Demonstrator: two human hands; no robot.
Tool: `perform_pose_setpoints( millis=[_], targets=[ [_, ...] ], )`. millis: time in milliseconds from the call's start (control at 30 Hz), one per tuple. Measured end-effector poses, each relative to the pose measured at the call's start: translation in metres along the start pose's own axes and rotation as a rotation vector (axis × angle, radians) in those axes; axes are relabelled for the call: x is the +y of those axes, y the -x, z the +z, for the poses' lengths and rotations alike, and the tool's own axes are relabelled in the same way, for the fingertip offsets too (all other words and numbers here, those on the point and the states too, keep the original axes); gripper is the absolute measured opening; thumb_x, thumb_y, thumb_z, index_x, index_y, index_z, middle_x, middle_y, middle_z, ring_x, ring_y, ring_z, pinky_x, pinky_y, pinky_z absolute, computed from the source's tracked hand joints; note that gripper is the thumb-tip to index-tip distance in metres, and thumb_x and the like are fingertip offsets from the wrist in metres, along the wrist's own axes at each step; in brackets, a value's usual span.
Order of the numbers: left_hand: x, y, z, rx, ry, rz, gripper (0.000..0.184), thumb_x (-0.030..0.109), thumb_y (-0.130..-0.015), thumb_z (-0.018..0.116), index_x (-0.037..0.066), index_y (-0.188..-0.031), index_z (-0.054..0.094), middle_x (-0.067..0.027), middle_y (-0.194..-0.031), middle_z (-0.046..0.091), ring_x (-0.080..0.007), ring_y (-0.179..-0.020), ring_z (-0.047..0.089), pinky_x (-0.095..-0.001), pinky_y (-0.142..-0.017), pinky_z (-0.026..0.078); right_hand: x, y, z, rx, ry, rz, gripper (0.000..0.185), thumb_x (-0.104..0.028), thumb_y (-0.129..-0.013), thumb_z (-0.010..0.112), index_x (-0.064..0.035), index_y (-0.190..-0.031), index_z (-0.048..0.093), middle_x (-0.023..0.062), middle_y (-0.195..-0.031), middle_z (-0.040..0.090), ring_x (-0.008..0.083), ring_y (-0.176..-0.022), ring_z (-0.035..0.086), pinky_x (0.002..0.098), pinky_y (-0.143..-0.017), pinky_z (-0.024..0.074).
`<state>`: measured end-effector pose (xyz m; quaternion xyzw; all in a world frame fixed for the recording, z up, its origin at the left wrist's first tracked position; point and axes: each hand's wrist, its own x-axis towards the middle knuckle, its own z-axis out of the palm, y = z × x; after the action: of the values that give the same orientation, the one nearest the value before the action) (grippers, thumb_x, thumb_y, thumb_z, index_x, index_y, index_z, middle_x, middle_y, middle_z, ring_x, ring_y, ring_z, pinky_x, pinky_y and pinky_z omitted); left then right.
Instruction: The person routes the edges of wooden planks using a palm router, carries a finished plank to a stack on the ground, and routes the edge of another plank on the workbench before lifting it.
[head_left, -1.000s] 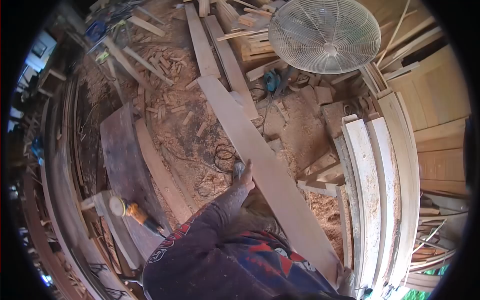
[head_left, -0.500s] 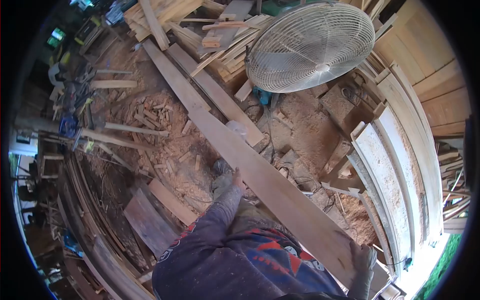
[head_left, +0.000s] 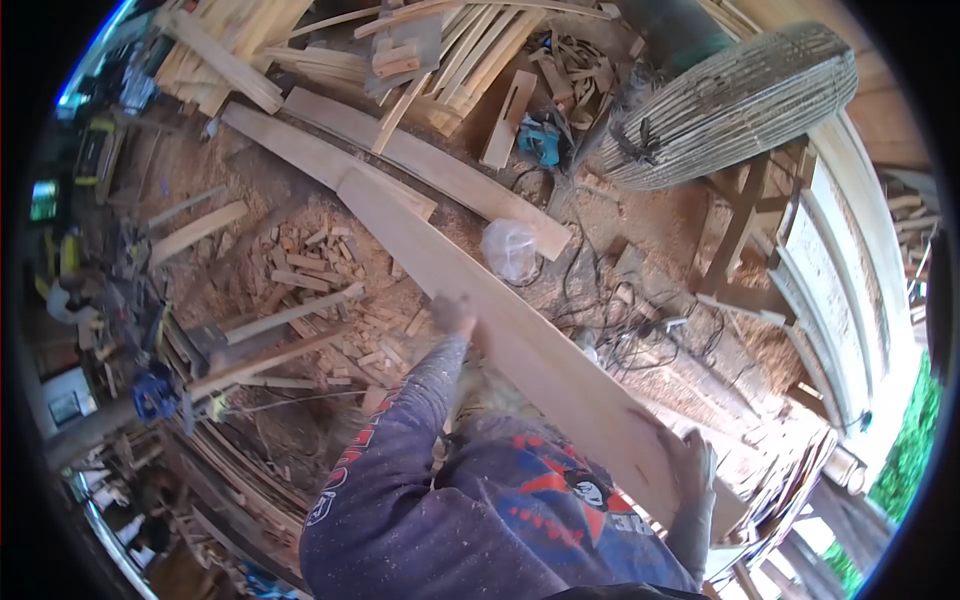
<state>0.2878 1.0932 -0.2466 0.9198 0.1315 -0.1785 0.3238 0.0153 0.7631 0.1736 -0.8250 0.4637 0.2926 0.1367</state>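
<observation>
A long, wide wooden plank [head_left: 520, 340] runs slantwise in front of my body, from the upper left to the lower right. On its left edge, around the middle, is my left hand [head_left: 455, 316], closed at the edge and a little blurred. Near the closer end, my right hand [head_left: 690, 468] grips the right edge. The far end of the plank overlaps another long board [head_left: 290, 140] in view. Beside that lies a second board [head_left: 430, 160], with a clear plastic bag [head_left: 510, 250] at its near end.
A large caged fan [head_left: 735, 110] stands at the upper right. Near it sit a blue power tool [head_left: 540, 142] and tangled cables [head_left: 640, 320]. Wood offcuts [head_left: 310, 270] and sawdust litter the ground. Stacked strips [head_left: 480, 70] lie at the back; curved pale panels [head_left: 830, 270] stand right.
My view has turned, so the fan appears farther right and more edge-on. The plank's far end has shifted left in view, and both hands stay at it.
</observation>
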Motion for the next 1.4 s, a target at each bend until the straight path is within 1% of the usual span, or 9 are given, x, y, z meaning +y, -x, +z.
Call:
perform_pose_setpoints(
  millis=[33, 133, 233, 433, 567, 700, 800, 1267, 1400],
  targets=[
    [0.041, 0.0, -0.029, 0.079, -0.331, 0.246, 0.037, 0.03, -0.091, 0.073, 0.001, -0.114, 0.069, -0.0223, -0.118, 0.069, -0.038, -0.096, 0.068, -0.0521, -0.09, 0.052, -0.011, -0.006, 0.02, 0.014, -0.061, -0.006, 0.062, -0.056, -0.084, 0.076, 0.0018, -0.102, 0.065, 0.0308, -0.093, 0.071, 0.047, -0.092, 0.069, 0.0516, -0.082, 0.0536],
    [0.156, 0.056, -0.04, -0.241, 0.249, 0.792, 0.03, 0.029, -0.09, 0.071, 0.002, -0.104, 0.071, -0.0152, -0.086, 0.071, -0.0359, -0.085, 0.069, -0.0475, -0.082, 0.051, -0.044, -0.021, 0.071, -0.146, -0.141, -0.121, 0.068, -0.057, -0.083, 0.078, 0.0008, -0.115, 0.059, 0.0299, -0.103, 0.071, 0.0458, -0.098, 0.069, 0.0516, -0.084, 0.0539],
    [0.204, 0.107, -0.033, -0.98, -0.126, 0.964, 0.057, 0.052, -0.104, 0.05, 0.0, -0.103, 0.075, -0.0214, -0.096, 0.074, -0.04, -0.091, 0.071, -0.0501, -0.089, 0.053, -0.067, -0.024, 0.089, -0.122, -0.141, -0.278, 0.075, -0.056, -0.082, 0.078, 0.0036, -0.123, 0.055, 0.03, -0.102, 0.072, 0.0464, -0.099, 0.07, 0.0506, -0.086, 0.0558],
    [0.197, 0.142, -0.021, -1.068, -0.521, 0.81, 0.089, 0.064, -0.104, 0.024, -0.007, -0.093, 0.077, -0.0306, -0.101, 0.072, -0.0458, -0.102, 0.07, -0.0523, -0.096, 0.051, -0.009, 0.005, 0.043, -0.06, -0.065, -0.068, 0.054, -0.049, -0.08, 0.082, -0.0014, -0.102, 0.069, 0.0232, -0.093, 0.074, 0.0411, -0.094, 0.072, 0.0507, -0.084, 0.056],
    [0.194, 0.139, -0.011, -1.008, -0.496, 0.837, 0.085, 0.061, -0.105, 0.027, -0.005, -0.088, 0.077, -0.0299, -0.092, 0.073, -0.0462, -0.098, 0.071, -0.0543, -0.096, 0.051, 0.063, 0.05, 0.033, 0.29, 0.019, 0.061, 0.061, -0.051, -0.083, 0.08, -0.0012, -0.115, 0.065, 0.0203, -0.105, 0.067, 0.0369, -0.107, 0.062, 0.049, -0.094, 0.048],
    [0.196, 0.141, -0.009, -0.937, -0.488, 0.819, 0.084, 0.061, -0.105, 0.028, -0.004, -0.081, 0.076, -0.029, -0.089, 0.073, -0.0461, -0.092, 0.072, -0.0555, -0.092, 0.052, 0.101, 0.045, 0.064, -0.057, -0.811, 0.261, 0.077, -0.061, -0.092, 0.07, 0.0017, -0.134, 0.058, 0.0185, -0.12, 0.065, 0.0272, -0.109, 0.062, 0.0438, -0.097, 0.0481],
    [0.205, 0.133, -0.026, -0.933, -0.455, 0.857, 0.082, 0.062, -0.105, 0.031, -0.002, -0.079, 0.075, -0.0284, -0.087, 0.073, -0.0467, -0.088, 0.072, -0.0557, -0.088, 0.053, 0.094, 0.05, 0.12, 0.132, -1.328, 0.313, 0.082, -0.063, -0.092, 0.067, 0.0039, -0.138, 0.056, 0.018, -0.12, 0.066, 0.0281, -0.104, 0.066, 0.0423, -0.092, 0.053],
    [0.146, -0.145, -0.188, -0.447, -0.158, 0.858, 0.065, 0.05, -0.102, 0.049, -0.001, -0.068, 0.07, -0.0245, -0.074, 0.069, -0.0443, -0.078, 0.068, -0.0542, -0.095, 0.045, -0.236, 0.024, 0.15, -0.284, -1.727, 0.186, 0.063, -0.034, -0.098, 0.061, 0.0102, -0.141, 0.05, 0.0244, -0.127, 0.064, 0.0382, -0.111, 0.068, 0.0521, -0.09, 0.0602],
    [0.103, -0.243, -0.269, 0.046, -0.168, 0.482, 0.064, 0.042, -0.1, 0.062, 0.002, -0.146, 0.044, -0.0284, -0.135, 0.056, -0.043, -0.131, 0.047, -0.0603, -0.106, 0.032, -0.381, -0.011, 0.147, -0.5, -1.667, 0.137, 0.053, -0.025, -0.102, 0.055, 0.0085, -0.143, 0.052, 0.022, -0.129, 0.065, 0.0325, -0.118, 0.066, 0.047, -0.099, 0.0546]
  ],
)
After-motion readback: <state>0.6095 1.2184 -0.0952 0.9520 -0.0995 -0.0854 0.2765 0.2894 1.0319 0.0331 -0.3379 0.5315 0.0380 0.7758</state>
